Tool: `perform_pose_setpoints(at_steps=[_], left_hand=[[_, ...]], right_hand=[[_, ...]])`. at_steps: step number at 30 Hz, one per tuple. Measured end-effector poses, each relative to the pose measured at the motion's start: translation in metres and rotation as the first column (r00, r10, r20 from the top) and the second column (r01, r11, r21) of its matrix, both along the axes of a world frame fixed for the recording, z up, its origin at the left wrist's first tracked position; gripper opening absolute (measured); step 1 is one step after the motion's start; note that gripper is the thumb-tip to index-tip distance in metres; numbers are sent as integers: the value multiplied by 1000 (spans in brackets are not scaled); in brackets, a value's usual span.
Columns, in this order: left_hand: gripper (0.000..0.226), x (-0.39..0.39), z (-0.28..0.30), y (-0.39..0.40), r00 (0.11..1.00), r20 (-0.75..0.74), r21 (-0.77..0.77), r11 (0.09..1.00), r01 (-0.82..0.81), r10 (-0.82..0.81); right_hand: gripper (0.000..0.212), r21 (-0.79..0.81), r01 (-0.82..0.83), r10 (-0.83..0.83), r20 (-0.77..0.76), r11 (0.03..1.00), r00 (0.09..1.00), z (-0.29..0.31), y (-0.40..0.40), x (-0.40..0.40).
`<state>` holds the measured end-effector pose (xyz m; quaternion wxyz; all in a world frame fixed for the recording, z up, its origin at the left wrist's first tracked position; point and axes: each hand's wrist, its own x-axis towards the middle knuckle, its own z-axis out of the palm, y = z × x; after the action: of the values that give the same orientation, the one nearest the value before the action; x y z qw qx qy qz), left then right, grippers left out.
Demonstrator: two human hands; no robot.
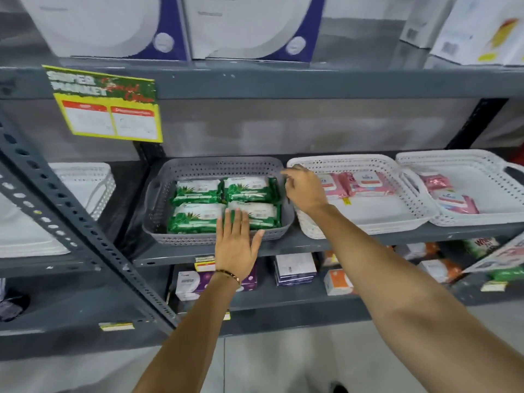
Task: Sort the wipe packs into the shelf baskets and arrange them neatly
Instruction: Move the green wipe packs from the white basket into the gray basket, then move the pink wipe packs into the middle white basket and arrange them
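Grey store shelving holds a grey basket [158, 199] of four green wipe packs [225, 204], where the left hand [235, 239] presses flat with fingers spread and the right hand [304, 188], fingers loosely curled and holding nothing, rests at the rim, so squaring the packs seems in hand, and next likely comes the pink packs [365, 184] in the white basket [340, 163].

only 1 view is given, taken from head height and aimed forward and slightly down at the middle shelf [283, 245]. the shelving is seen from close by, within reach of both outstretched arms.
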<state>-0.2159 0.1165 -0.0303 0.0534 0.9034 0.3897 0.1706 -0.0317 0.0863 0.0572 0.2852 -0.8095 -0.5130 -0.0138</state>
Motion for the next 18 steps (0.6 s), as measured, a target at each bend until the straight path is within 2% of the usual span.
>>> perform_pose_setpoints(at_steps=[6,9,13,18], left_hand=[[84,78,2,-46,989,-23,-21,989,148,-149],[85,119,-1,-75,981,-14,-15,981,194,-194],[90,159,-6,-107,985,17,-13,985,174,-174],[86,194,-9,-128,997,7,-12,997,78,-77]], right_hand=[[35,17,226,-226,36,974,973,-1,-74,77],[39,-34,352,-350,34,936,936,-6,-121,127],[42,-154,471,-468,57,868,882,-18,-175,191],[40,-195,514,-522,9,836,853,-28,-221,261]])
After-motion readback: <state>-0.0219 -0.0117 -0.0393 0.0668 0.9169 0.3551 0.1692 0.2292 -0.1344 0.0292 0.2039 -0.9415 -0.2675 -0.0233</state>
